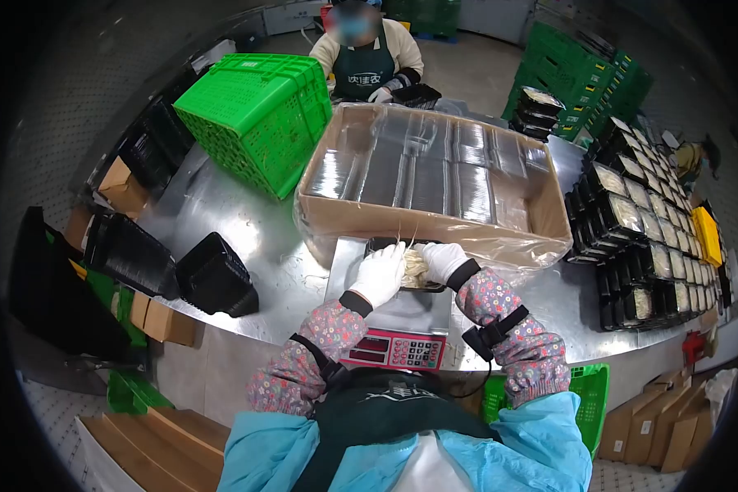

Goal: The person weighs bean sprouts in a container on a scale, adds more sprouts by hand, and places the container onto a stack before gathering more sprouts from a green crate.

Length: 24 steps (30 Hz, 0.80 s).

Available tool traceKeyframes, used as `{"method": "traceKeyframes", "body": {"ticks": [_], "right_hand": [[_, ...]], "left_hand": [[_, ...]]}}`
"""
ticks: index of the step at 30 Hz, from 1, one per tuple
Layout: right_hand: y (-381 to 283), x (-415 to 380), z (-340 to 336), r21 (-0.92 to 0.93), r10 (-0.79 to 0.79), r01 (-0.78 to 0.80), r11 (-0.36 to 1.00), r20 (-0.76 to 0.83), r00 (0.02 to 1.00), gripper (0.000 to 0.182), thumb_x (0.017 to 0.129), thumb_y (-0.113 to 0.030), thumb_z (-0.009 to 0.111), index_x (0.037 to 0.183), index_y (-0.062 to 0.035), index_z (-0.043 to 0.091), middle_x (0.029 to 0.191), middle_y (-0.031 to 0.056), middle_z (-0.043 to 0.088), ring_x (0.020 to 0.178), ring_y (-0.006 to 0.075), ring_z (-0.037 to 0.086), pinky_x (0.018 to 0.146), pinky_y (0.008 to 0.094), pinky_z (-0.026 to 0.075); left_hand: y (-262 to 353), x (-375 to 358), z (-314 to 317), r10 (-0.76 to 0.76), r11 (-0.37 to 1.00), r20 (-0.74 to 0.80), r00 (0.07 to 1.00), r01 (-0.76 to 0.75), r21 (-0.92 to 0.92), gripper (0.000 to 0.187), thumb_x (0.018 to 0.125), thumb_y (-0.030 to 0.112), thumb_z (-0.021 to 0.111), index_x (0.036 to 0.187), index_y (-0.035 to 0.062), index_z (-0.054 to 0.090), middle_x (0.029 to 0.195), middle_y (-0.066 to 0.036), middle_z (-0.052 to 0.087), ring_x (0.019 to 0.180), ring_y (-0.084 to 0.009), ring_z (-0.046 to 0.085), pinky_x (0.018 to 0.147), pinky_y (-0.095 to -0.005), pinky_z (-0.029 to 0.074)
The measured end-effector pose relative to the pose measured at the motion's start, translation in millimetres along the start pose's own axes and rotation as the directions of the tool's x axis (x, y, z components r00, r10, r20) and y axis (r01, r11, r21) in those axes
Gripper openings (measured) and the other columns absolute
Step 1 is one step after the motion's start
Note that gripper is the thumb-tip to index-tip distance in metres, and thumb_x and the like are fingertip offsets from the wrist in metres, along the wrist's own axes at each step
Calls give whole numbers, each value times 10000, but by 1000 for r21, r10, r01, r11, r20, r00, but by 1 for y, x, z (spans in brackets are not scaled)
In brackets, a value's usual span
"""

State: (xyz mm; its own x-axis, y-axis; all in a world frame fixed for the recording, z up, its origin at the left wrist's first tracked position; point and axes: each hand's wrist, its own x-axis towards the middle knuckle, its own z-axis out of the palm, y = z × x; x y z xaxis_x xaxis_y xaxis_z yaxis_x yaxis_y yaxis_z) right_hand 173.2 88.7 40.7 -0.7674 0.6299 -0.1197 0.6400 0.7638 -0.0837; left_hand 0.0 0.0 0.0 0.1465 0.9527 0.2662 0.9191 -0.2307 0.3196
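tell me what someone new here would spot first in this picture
The bright green crate at the upper left of the metal table would probably grab the eye first, next to a cardboard box of clear plastic stacks. Then the many filled black trays piled up on the right. Front and centre, the white-gloved left hand and right hand are at a black tray on a red-panelled scale.

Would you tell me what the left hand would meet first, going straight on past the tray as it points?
The left hand would probably meet the near wall of the box, beyond the tray; depth is unclear.
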Motion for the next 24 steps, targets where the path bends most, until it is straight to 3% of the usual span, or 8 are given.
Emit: {"method": "traceKeyframes", "body": {"ticks": [2, 6, 11, 13, 15, 17, 19, 24], "right_hand": [[8, -1, 11, -68, 28, -29, 997, -10, 1000, 246, 762, -192, 658, 978, -74, 660, 857, 153, 700, 831, 338, 686, 728, 439, 546], [30, -30, -5, -91, 40, -45, 995, -51, 998, 137, 816, -185, 585, 832, -77, 669, 772, 150, 687, 775, 354, 679, 704, 447, 542], [73, -90, -37, 78, 131, -122, 989, -114, 985, 188, 829, -248, 626, 889, -71, 644, 787, 200, 663, 798, 382, 657, 717, 487, 519], [90, -112, -37, 105, 239, -230, 967, -79, 968, 237, 850, -283, 625, 951, -70, 644, 856, 207, 677, 864, 389, 651, 770, 476, 514], [109, -134, -16, 244, 322, -292, 925, -93, 942, 266, 853, -282, 642, 991, -54, 633, 865, 232, 665, 890, 404, 638, 780, 480, 503], [141, -152, 40, 391, 409, -338, 856, -113, 905, 262, 850, -263, 662, 972, -32, 648, 889, 252, 657, 908, 422, 624, 777, 477, 495], [140, -169, 65, 377, 529, -481, 791, -26, 848, 264, 842, -249, 674, 968, -19, 655, 903, 257, 658, 918, 427, 621, 794, 470, 495], [126, -178, 102, 416, 529, -496, 762, 42, 848, 247, 831, -178, 704, 1004, -9, 654, 935, 248, 670, 922, 404, 637, 809, 428, 499]], "left_hand": [[-3, -4, 3, 30, 999, -31, 999, -29, 13, 438, 955, 235, 485, 1323, -2, 492, 1180, -175, 618, 1055, -306, 611, 920, -405, 482], [2, 0, 2, 43, 996, 3, 999, -43, 77, 440, 950, 228, 487, 1323, -5, 489, 1205, -185, 601, 1072, -306, 600, 922, -410, 479], [-1, 1, -4, 37, 999, 56, 998, -37, -11, 468, 963, 228, 467, 1355, -27, 448, 1272, -213, 558, 1170, -332, 546, 997, -419, 435], [-4, 4, -11, 33, 977, 67, 997, -18, -210, 490, 969, 226, 452, 1378, -42, 416, 1336, -240, 503, 1261, -351, 470, 1063, -425, 381], [-11, 5, -28, -16, 951, 149, 989, 62, -304, 493, 937, 143, 455, 1396, -26, 403, 1394, -247, 446, 1326, -354, 405, 1114, -416, 329], [-18, 2, -44, 54, 907, 85, 995, -13, -421, 500, 879, 47, 452, 1377, 0, 440, 1410, -241, 431, 1336, -355, 399, 1130, -403, 312], [-19, 5, -62, 45, 897, 79, 996, -6, -441, 504, 815, -30, 460, 1314, 22, 510, 1411, -227, 436, 1310, -365, 432, 1122, -398, 329], [5, 22, -86, 143, 953, 134, 981, -99, -288, 420, 793, -19, 494, 1196, 31, 603, 1300, -202, 551, 1197, -360, 534, 1048, -396, 415]]}}
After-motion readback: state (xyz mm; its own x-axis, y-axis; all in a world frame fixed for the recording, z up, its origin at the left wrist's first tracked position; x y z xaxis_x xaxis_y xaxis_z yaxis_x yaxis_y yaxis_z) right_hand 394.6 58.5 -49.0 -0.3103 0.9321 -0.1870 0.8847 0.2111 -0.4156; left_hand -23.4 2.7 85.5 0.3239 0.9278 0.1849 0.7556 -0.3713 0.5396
